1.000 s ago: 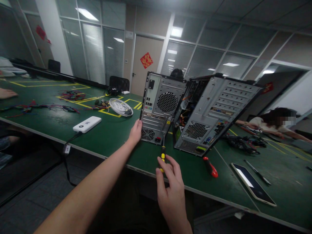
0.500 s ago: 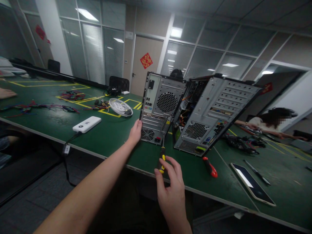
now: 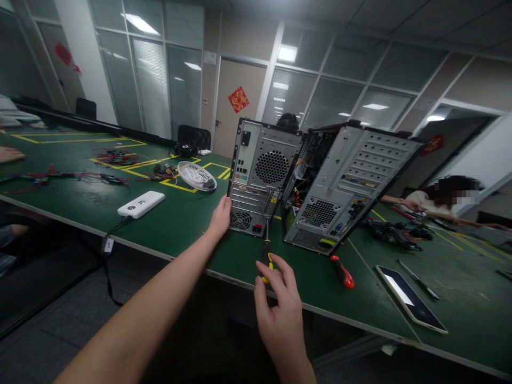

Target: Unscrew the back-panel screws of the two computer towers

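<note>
A grey computer tower [image 3: 252, 181] stands upright with its back panel facing me. My left hand [image 3: 221, 216] grips its lower left edge, the fingers hidden behind the case. My right hand [image 3: 280, 298] has its thumb and fingers around the handle of a black and yellow screwdriver [image 3: 266, 250]. The screwdriver's shaft points away from me, its tip at the lower right edge of the back panel. A second, open computer tower [image 3: 324, 208] leans to the right beside the first.
A red-handled tool [image 3: 342, 273], a phone [image 3: 412, 298] and a pen [image 3: 418, 279] lie on the right. On the left are a white power bank [image 3: 141, 205], a white plastic basket [image 3: 197, 176] and wire bundles [image 3: 116, 158]. Cables [image 3: 400, 232] and another person [image 3: 444, 197] are at the right.
The fingers of my right hand have shifted around the screwdriver handle, covering more of it. My left hand still holds the tower, and the view has moved slightly.
</note>
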A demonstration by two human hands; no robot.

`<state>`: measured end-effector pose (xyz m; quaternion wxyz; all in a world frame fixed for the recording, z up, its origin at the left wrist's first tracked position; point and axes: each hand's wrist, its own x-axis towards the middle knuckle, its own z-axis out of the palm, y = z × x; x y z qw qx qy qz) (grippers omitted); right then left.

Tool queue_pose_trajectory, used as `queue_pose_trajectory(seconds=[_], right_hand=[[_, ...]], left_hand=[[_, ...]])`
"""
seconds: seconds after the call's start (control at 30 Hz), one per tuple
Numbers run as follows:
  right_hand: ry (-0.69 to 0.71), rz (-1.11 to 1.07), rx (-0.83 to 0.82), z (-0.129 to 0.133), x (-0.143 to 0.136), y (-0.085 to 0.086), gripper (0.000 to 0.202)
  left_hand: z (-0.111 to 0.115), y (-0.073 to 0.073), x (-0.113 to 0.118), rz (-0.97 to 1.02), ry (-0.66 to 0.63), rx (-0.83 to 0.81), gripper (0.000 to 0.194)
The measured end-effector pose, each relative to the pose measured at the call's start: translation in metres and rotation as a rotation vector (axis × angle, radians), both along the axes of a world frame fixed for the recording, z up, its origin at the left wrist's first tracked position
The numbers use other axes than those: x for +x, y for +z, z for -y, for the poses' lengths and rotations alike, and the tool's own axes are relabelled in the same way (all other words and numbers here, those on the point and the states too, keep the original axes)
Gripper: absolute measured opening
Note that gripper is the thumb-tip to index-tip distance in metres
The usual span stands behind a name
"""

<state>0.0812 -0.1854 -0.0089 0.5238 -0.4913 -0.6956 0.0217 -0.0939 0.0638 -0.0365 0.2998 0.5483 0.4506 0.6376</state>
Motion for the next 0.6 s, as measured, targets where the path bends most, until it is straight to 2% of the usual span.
queue_pose_trajectory(seconds=[0.6], right_hand=[[-0.015, -0.013, -0.037, -0.0003, 0.0012, -0.0030, 0.027]], left_hand=[[0.0035, 0.0030, 0.0003, 0.008, -0.010, -0.016, 0.071]])
